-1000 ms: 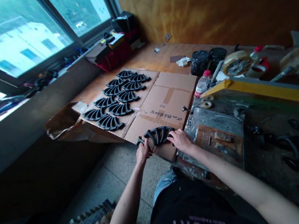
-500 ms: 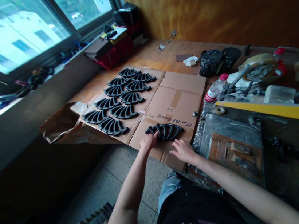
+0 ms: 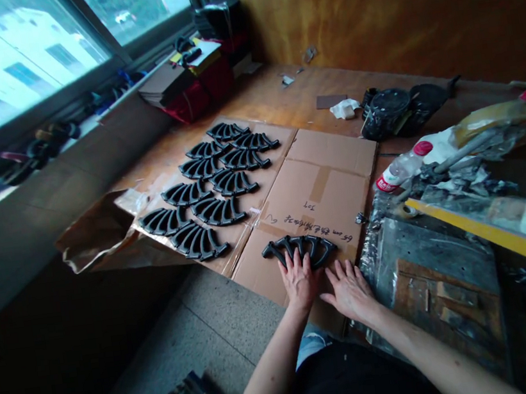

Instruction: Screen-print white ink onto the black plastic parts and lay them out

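A glossy black fan-shaped ribbed part [image 3: 304,243] lies on the brown cardboard [image 3: 285,181], just past my hands. My left hand [image 3: 298,283] rests against its near edge, fingers spread over the ribs. To the right, my right hand [image 3: 351,290] is stretched out flat over the cardboard's near edge, its fingertips close to the fan's right end. Several similar black fan-shaped parts [image 3: 199,239] lie in staggered rows on the left half of the cardboard. Part of the nearest fan's lower edge is hidden behind my left fingers.
On the right are a bottle with a red cap [image 3: 402,167], a yellow-edged shelf [image 3: 501,237] and a plastic-covered board [image 3: 444,244]. Black pots [image 3: 390,109] stand at the back. A brown paper bag [image 3: 98,238] hangs off the left edge; red bundles [image 3: 201,92] sit by the window.
My left hand has let go of the fan's left end and moved right, opening over its near edge. My right hand has flattened out. The camera view has shifted slightly.
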Motion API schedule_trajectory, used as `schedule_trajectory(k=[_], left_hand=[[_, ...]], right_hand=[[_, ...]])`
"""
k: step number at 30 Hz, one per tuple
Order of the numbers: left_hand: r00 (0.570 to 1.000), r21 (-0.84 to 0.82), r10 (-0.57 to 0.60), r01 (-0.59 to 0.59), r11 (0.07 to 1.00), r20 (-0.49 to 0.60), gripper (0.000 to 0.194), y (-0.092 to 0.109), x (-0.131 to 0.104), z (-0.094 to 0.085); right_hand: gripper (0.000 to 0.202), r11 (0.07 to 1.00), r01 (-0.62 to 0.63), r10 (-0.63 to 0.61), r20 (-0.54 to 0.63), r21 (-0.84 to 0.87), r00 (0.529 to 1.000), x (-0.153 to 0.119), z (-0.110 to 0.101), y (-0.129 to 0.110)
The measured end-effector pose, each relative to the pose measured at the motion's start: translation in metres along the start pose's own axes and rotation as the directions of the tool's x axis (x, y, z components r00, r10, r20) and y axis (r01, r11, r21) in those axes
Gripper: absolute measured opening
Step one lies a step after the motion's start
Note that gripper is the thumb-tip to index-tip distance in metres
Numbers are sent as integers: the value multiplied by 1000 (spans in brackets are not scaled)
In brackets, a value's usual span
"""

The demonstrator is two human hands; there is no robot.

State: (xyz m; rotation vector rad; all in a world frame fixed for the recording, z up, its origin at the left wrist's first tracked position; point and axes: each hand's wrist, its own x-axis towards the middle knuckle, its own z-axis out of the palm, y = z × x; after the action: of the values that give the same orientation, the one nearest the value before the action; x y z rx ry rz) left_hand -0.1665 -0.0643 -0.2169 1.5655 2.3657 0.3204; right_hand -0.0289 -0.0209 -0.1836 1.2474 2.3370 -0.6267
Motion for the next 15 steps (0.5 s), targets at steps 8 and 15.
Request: schedule_trajectory(k=[8,15], left_hand=[[943,24,332,-332,943,-10,53,-12,122,-23],[858,90,512,-513,854,38,54,32,355,-46]], right_hand=[[88,993,-55,45,95,107,994,6,1,-1],[44,985,37,-20,-104,166,994,40,79,30]])
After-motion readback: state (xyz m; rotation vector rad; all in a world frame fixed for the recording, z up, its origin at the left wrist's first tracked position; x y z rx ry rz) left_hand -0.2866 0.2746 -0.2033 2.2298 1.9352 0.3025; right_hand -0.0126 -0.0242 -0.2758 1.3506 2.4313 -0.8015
